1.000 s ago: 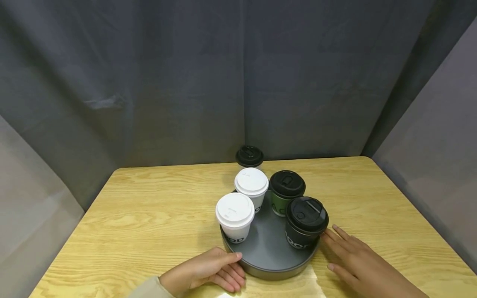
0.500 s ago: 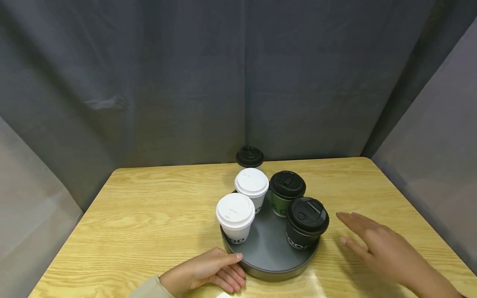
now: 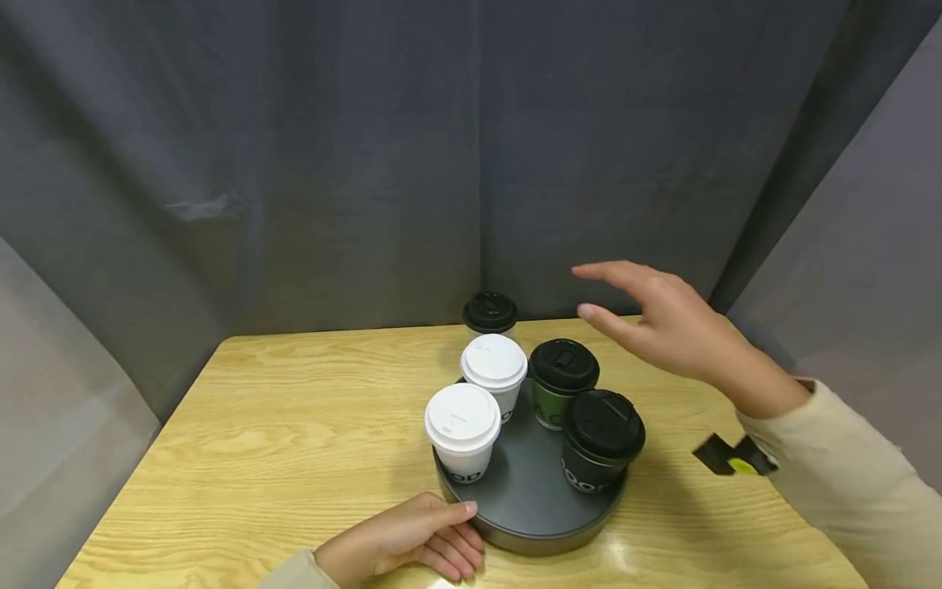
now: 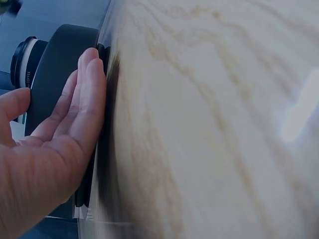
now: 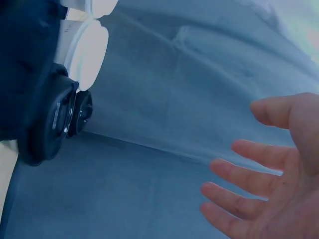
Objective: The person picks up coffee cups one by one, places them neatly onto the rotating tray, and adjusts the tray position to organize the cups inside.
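Observation:
A round dark grey tray [image 3: 526, 499] stands on the wooden table. My left hand [image 3: 419, 536] touches its near left side, thumb at the rim and fingers extended along the wall, as the left wrist view [image 4: 65, 129] shows. On the tray's left are two white-lidded paper cups, one in front [image 3: 464, 421] and one behind [image 3: 495, 364]. On its right stand a black cup [image 3: 599, 446] and a green cup [image 3: 550, 405] with a black lid. My right hand [image 3: 662, 319] is raised behind and right of them, thumb and fingers spread around nothing.
Another cup with a black lid [image 3: 490, 312] stands behind the white cups, its base hidden. Grey curtains [image 3: 353, 164] hang behind the table [image 3: 294, 433], with pale panels at both sides. A dark piece with a yellow-green spot [image 3: 736, 456] sits by my right sleeve.
My right hand has left the side of the black cup, drawn back to the right, then risen and moved toward the far side. The left hand, tray and cups stay put.

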`<state>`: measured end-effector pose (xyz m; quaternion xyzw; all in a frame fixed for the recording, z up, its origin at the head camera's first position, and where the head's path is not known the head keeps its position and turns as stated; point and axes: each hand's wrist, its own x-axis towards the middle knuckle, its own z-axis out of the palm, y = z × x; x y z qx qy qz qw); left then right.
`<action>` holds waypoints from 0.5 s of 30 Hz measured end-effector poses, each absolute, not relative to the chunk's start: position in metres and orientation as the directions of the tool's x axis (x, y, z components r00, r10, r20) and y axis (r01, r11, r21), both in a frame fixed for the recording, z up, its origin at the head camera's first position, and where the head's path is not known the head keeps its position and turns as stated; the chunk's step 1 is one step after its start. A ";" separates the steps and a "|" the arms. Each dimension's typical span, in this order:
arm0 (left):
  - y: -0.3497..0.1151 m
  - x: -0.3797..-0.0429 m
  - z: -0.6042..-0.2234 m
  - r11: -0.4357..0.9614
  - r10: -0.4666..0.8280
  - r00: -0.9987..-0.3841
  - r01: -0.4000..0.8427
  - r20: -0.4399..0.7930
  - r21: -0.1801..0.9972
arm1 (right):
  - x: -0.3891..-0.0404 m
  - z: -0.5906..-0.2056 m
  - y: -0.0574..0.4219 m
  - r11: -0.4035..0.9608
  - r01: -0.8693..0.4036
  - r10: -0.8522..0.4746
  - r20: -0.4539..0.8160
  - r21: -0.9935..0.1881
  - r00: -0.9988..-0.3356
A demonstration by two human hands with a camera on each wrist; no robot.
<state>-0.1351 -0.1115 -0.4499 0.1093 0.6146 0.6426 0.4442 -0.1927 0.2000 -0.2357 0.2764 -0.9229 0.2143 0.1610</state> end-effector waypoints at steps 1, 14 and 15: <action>-0.112 -0.135 -0.450 0.153 0.704 -0.581 -0.437 -0.408 0.886 | -0.204 -0.232 0.192 0.756 -0.567 -0.439 0.387 -0.328 -0.811; -0.109 -0.136 -0.451 0.159 0.711 -0.578 -0.423 -0.401 0.892 | -0.315 -0.237 0.125 0.852 -0.494 -0.505 -0.020 -0.173 -0.863; -0.109 -0.135 -0.451 0.158 0.712 -0.577 -0.424 -0.401 0.892 | -0.318 -0.239 0.121 0.850 -0.506 -0.519 -0.067 -0.144 -0.852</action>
